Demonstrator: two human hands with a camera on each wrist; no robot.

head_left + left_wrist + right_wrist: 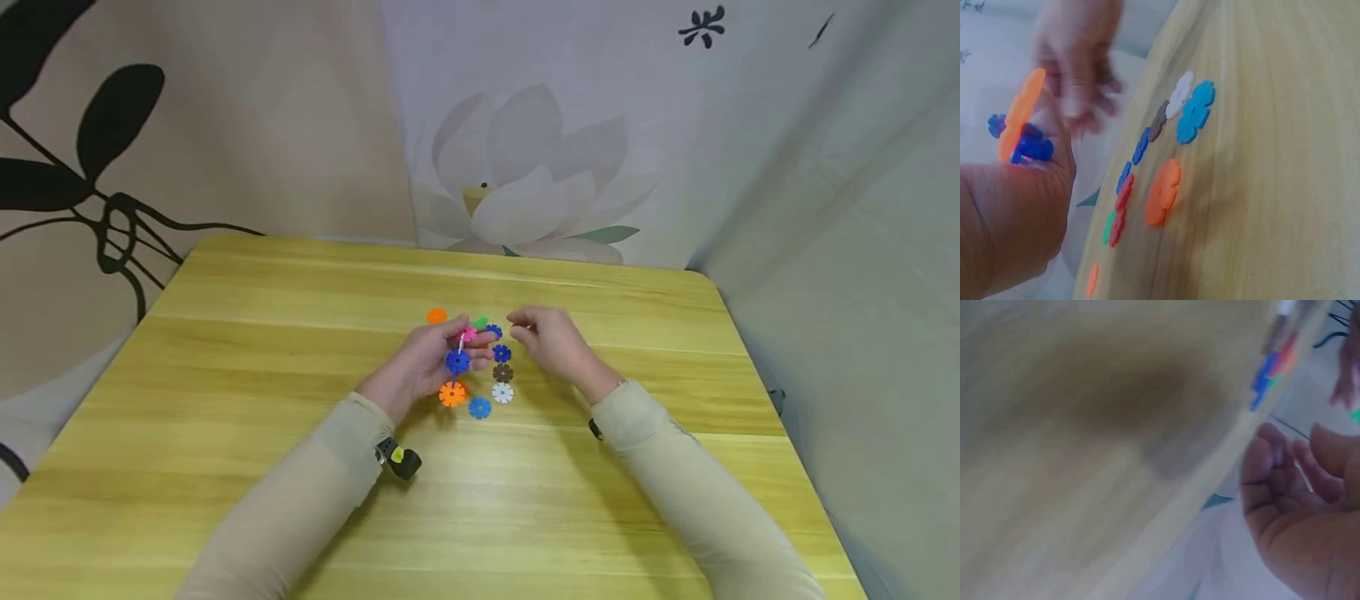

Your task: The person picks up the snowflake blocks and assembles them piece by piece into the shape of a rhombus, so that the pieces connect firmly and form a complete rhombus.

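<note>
My left hand [423,358] holds a short chain of joined notched plastic discs above the table. An orange disc [452,394] is at its near end, a dark blue disc [457,361] sits in the middle, and white and pink pieces [468,333] show by the thumb. In the left wrist view the held orange disc [1021,115] stands edge-on over blue ones. My right hand [552,342], fingers loosely bent, hovers just right of the loose discs. Nothing shows between its thumb and fingers in the right wrist view [1304,506].
Loose discs lie beside and beneath the left hand: light blue [480,407], white [502,392], brown [502,372], dark blue [502,353], green [480,322] and orange [437,316]. Red [1121,209] and another orange disc [1163,192] appear in the left wrist view. Curtains hang behind the wooden table [525,517].
</note>
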